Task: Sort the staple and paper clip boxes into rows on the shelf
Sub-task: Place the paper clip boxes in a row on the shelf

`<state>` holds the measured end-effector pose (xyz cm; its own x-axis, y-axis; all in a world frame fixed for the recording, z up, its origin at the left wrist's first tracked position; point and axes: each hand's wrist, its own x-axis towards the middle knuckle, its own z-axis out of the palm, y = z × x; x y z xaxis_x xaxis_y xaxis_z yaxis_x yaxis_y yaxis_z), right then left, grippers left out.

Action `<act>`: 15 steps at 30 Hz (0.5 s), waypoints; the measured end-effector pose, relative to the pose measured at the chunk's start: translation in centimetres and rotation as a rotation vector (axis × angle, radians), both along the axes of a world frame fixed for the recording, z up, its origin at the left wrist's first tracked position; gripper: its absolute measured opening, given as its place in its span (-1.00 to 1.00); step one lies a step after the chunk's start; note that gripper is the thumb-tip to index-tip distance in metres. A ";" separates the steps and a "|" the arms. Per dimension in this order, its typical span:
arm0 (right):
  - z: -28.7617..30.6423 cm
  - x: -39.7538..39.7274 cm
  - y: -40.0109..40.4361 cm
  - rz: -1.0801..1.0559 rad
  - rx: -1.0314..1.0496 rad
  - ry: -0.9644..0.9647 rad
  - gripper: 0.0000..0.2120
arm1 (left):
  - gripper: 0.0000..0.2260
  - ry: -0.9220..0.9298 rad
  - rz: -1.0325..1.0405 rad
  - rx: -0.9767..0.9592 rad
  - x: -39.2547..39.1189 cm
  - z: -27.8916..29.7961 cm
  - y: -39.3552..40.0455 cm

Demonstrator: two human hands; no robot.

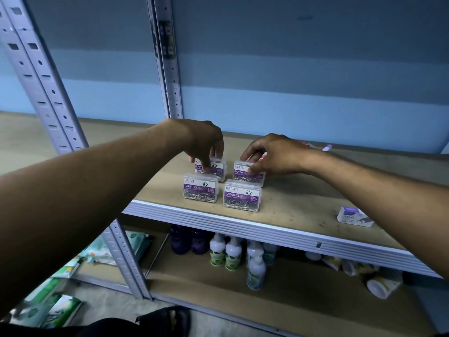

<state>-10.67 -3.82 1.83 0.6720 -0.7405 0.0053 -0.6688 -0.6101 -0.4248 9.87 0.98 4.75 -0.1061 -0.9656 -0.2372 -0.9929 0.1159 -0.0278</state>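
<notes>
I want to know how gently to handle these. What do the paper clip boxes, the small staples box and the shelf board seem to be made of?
Paper clip boxes: clear, glossy hard plastic; the metal clips show through under a printed label. Staples box: looks like printed cardboard, matte, with folded edges. Shelf board: probably fibreboard or similar, dull tan and speckled, with a ribbed, pale painted metal front edge.

white bottles (224,254), dark purple bottles (189,239)

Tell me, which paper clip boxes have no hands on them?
The two front paper clip boxes, nearest the shelf edge. The left hand and right hand grip the two behind.
</notes>
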 end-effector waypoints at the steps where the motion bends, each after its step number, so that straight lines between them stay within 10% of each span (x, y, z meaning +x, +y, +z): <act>1: -0.2 0.0 0.0 0.003 0.003 0.000 -0.69 | -0.71 -0.003 -0.002 0.004 -0.1 -0.1 0.0; 15: 0.2 -1.9 -0.6 -0.055 0.090 -0.128 -0.78 | -0.58 -0.079 -0.080 -0.060 -1.6 1.2 0.0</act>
